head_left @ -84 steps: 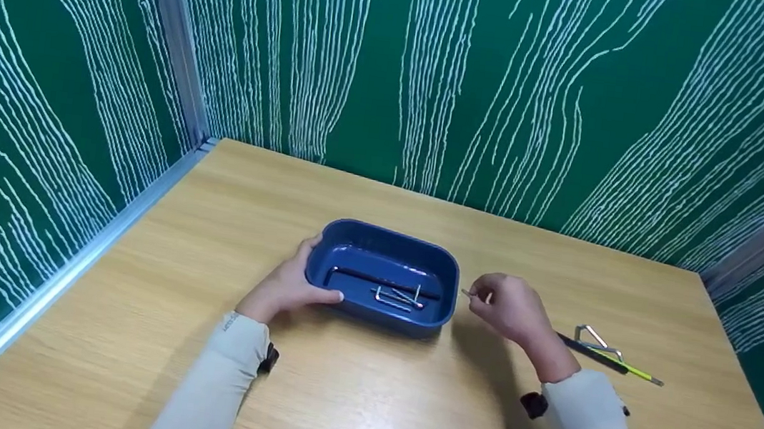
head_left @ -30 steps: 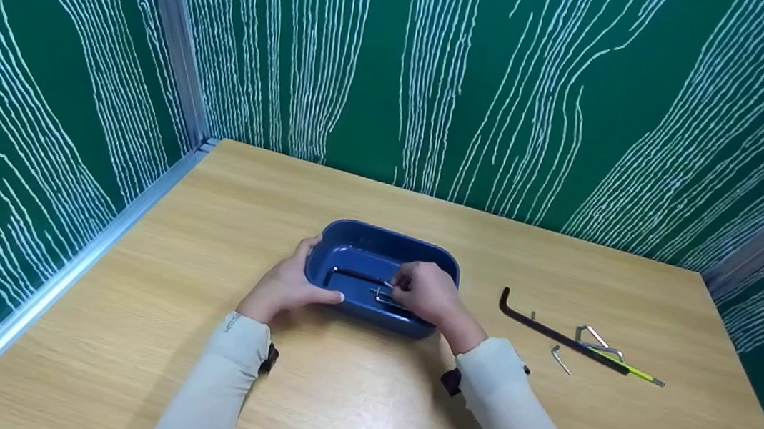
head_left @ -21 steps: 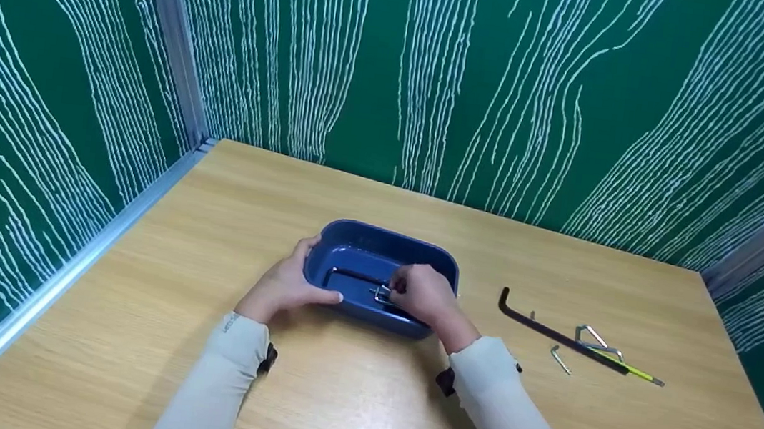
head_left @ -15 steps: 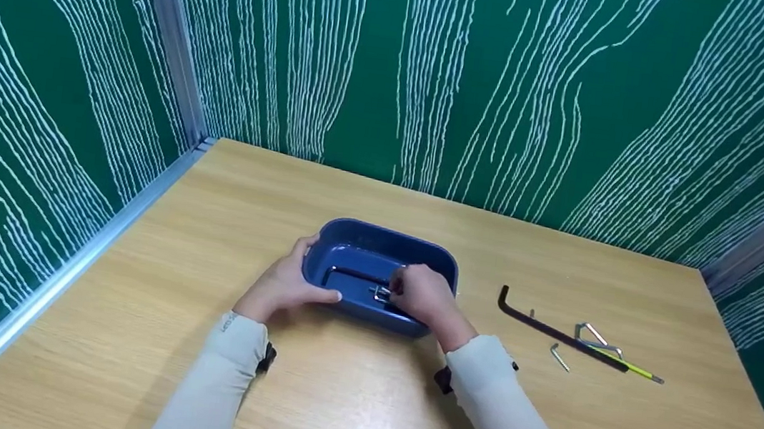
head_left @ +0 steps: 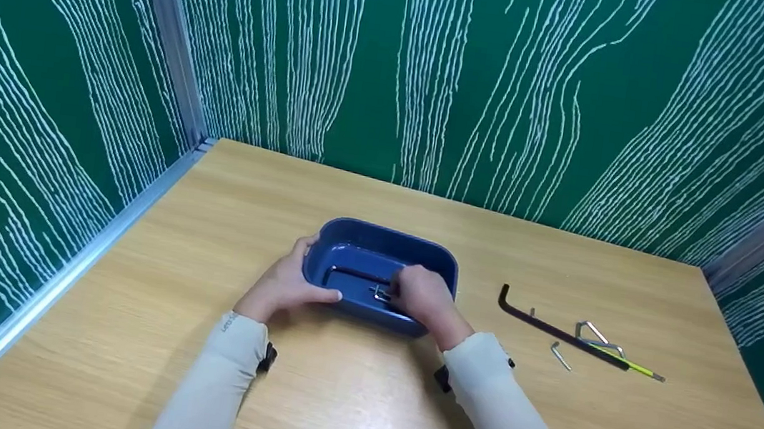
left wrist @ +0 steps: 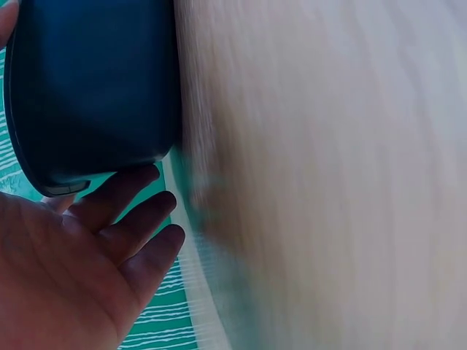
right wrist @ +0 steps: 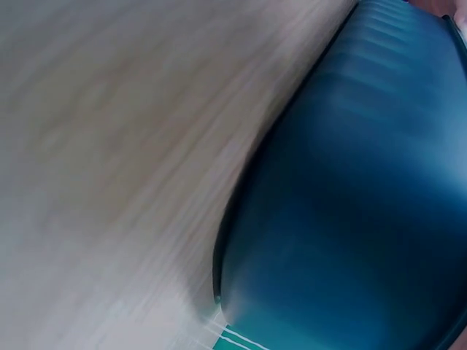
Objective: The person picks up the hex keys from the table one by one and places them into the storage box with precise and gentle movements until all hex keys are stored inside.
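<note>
A deep blue box [head_left: 356, 224] with rounded corners stands on the table. My left hand [head_left: 287, 286] grips its left end, thumb lying over the near rim; in the left wrist view its other fingers [left wrist: 149, 266] spread beside the box's end wall. My right hand [head_left: 423, 295] reaches inside at the right end with curled fingers. Its fingertips are hidden, so I cannot tell what they hold. Small silver bent keys [head_left: 380, 297] show just left of these fingers. Behind them lies a long dark hex key [head_left: 354, 272], its right end covered by my hand.
On the wooden table [head_left: 361, 399], right of the box, lie a large black hex key [head_left: 542, 325], a yellow-green rod [head_left: 638, 369] with a metal tip, silver bent keys [head_left: 595, 332], a small L-shaped screw [head_left: 561, 356] and a tiny metal piece [head_left: 533, 311]. Green striped walls [head_left: 510, 99] enclose the table.
My right hand has moved left from beside the box, where it pinched a small thin piece, down into it. Lately it shifts only slightly among the silver keys. My left hand keeps its grip.
</note>
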Available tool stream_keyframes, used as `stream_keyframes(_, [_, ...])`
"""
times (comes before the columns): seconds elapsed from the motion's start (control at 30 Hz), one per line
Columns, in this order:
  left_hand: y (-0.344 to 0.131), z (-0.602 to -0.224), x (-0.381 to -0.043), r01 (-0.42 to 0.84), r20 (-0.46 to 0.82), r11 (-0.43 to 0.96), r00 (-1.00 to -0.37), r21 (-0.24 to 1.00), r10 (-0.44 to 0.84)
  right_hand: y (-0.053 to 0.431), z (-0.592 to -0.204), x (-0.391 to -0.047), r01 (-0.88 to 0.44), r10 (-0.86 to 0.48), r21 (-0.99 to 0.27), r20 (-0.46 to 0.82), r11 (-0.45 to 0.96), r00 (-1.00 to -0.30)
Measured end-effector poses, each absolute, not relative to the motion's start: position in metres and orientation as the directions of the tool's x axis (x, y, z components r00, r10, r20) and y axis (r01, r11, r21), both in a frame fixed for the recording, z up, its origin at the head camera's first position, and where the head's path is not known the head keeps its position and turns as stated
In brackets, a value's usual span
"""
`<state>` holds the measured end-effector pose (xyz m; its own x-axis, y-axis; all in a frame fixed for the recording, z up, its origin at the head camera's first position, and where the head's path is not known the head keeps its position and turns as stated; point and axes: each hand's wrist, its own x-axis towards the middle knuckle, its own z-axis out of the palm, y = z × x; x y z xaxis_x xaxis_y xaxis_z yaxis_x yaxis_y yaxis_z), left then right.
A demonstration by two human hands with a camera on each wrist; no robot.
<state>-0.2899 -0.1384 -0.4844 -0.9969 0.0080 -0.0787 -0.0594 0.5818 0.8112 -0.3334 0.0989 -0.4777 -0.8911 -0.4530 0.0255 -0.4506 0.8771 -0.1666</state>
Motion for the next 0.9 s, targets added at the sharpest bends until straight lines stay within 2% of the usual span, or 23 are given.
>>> stream_keyframes(0.4, [-0.1386,-0.486,-0.2917,-0.06,-0.075,0.585,-0.997,0.808,0.001,0.0981,-0.4769,-0.3346,-0.44,-0.446,-0.168,0.0,0.882,-0.895])
stream_keyframes(0.63, [-0.1383,-0.486,-0.2913,-0.055,-0.072,0.588,-0.997,0.807,0.004,0.099,-0.4759,-0.3336,-0.44,-0.448,-0.22,0.014,0.871,-0.894])
stream_keyframes(0.73, [-0.1385,-0.4861,-0.2907,-0.046,-0.065,0.591,-0.998,0.805,0.011,0.0998,-0.4741,-0.3331,-0.431,-0.438,-0.279,0.038,0.858,-0.898])
stream_keyframes(0.9, [-0.1392,-0.4864,-0.29,-0.048,-0.067,0.614,-0.998,0.788,0.009,0.1032,-0.4704,-0.3324,-0.381,-0.391,-0.472,0.08,0.795,-0.917])
